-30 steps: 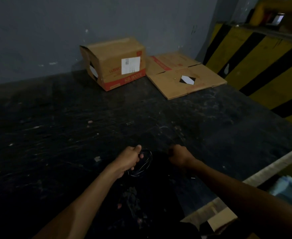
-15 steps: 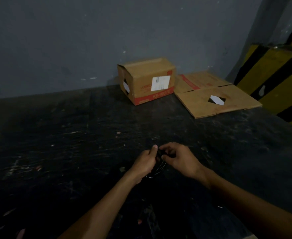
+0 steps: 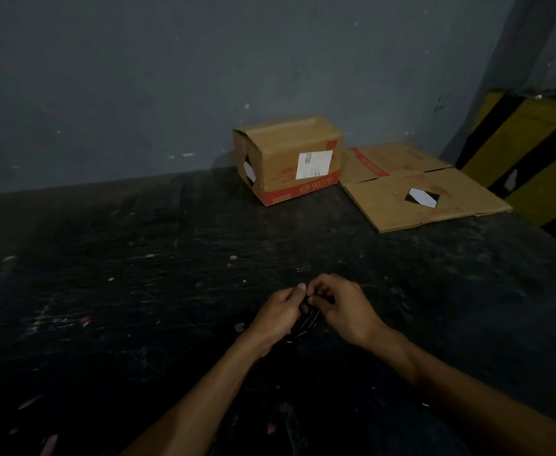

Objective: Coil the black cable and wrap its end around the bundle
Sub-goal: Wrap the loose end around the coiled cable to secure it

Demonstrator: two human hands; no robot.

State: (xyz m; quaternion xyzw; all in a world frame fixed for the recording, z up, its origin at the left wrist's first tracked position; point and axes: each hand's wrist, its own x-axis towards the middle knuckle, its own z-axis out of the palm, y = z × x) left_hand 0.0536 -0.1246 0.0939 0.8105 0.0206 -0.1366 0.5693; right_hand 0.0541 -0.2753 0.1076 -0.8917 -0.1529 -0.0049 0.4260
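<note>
The left hand [image 3: 278,315] is closed around the black cable [image 3: 306,325], whose gathered loops hang below the fist just above the dark worktop [image 3: 138,291]. Touching it on the right, the right hand [image 3: 342,307] pinches the cable near the top of the bundle. Farther back right stand a cardboard box [image 3: 288,159] and flattened cardboard [image 3: 418,189]. In this dimness, a loosened left grip could probably let the loops spring apart before the end is wrapped.
</note>
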